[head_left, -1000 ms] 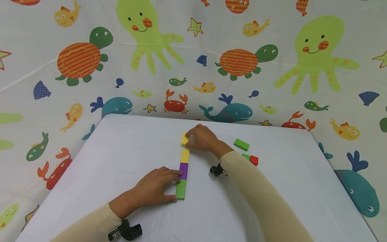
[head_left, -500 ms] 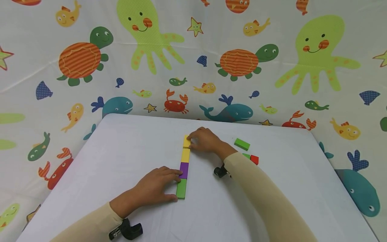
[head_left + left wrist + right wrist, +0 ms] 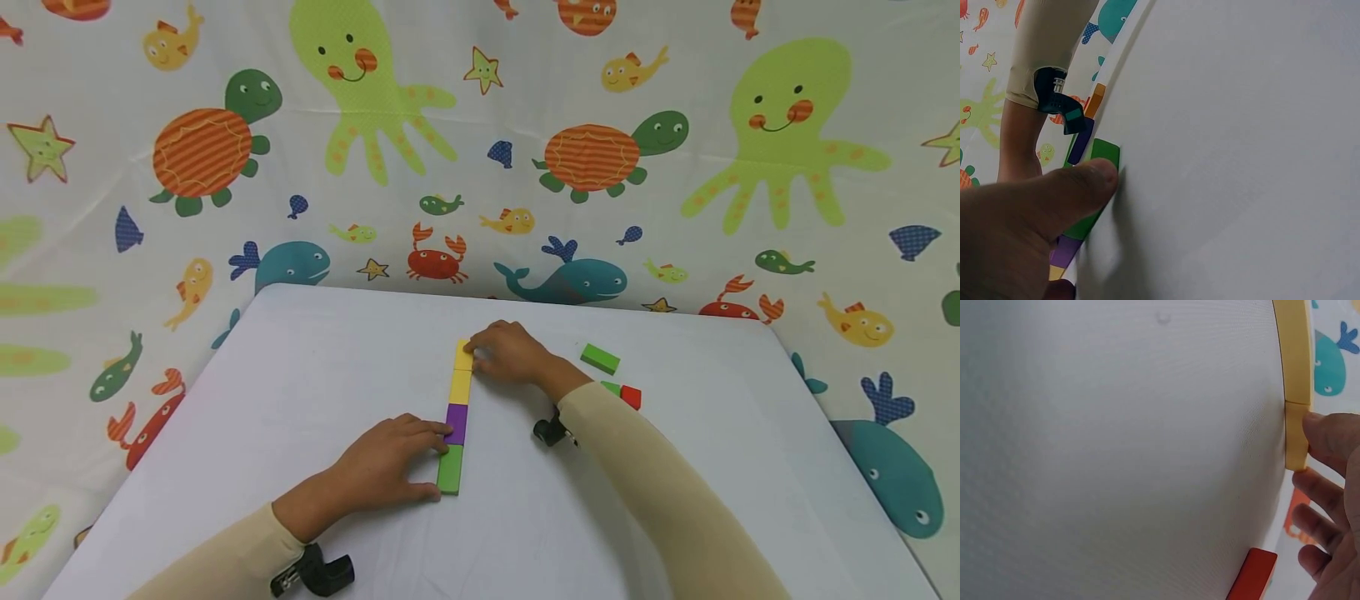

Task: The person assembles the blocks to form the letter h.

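Yellow, purple and green blocks form one straight row at the centre of my head view, on the white table (image 3: 300,375). My right hand (image 3: 506,354) holds the far yellow block (image 3: 463,355), fingers curled against it. My left hand (image 3: 382,471) lies flat, fingers straight, touching the purple block (image 3: 455,422) and green block (image 3: 450,468).

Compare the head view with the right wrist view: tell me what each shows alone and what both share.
Only the head view shows the left hand resting against the purple block and the green block, plus a loose green block farther right. Only the right wrist view shows the seam between the two yellow blocks close up, edge-on. Both show the right hand touching the far yellow block, the red block and the white table.
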### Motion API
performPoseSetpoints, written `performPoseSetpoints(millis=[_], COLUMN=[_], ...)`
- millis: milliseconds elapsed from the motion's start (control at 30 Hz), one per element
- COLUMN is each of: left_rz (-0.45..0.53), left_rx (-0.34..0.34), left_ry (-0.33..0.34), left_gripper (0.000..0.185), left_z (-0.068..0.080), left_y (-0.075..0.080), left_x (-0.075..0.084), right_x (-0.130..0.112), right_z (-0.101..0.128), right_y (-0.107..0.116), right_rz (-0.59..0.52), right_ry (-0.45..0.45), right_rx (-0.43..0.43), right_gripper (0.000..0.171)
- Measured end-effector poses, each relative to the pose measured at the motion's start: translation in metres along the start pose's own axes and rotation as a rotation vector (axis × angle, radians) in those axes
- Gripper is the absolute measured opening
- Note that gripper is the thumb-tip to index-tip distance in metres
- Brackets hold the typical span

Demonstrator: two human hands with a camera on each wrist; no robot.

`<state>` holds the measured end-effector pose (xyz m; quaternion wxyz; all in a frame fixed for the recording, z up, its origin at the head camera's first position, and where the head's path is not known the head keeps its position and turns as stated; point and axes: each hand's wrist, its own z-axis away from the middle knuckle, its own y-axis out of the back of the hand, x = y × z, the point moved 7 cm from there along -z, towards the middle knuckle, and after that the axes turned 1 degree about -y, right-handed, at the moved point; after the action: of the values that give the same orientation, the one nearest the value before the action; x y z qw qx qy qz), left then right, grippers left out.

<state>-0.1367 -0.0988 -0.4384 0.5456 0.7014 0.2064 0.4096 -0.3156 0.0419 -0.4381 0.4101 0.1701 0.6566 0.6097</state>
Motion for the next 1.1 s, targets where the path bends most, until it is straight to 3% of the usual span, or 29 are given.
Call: performPoseSetpoints(millis=[500, 733, 1100], left_rz=[-0.006, 0.003, 0.004], left_rx=[-0.036, -0.038, -0.024], left_ry=[0.031, 0.04, 0.01], left_gripper=[0.052, 0.054, 0.053], left_z=[0.001, 0.002, 0.001], left_y=[-0.004, -0.003, -0.001], left_x=[0.0, 0.0, 0.0], right_x=[-0.003, -0.003, 0.014], right_z=[0.008, 0.025, 0.058], right_y=[0.0, 0.014, 0.026], right_rz=[0.034, 0.06, 0.003], right_ry=[0.034, 0.025, -0.056], right_rx=[0.0, 0.007, 0.006], right_gripper=[0.047, 0.051, 0.048])
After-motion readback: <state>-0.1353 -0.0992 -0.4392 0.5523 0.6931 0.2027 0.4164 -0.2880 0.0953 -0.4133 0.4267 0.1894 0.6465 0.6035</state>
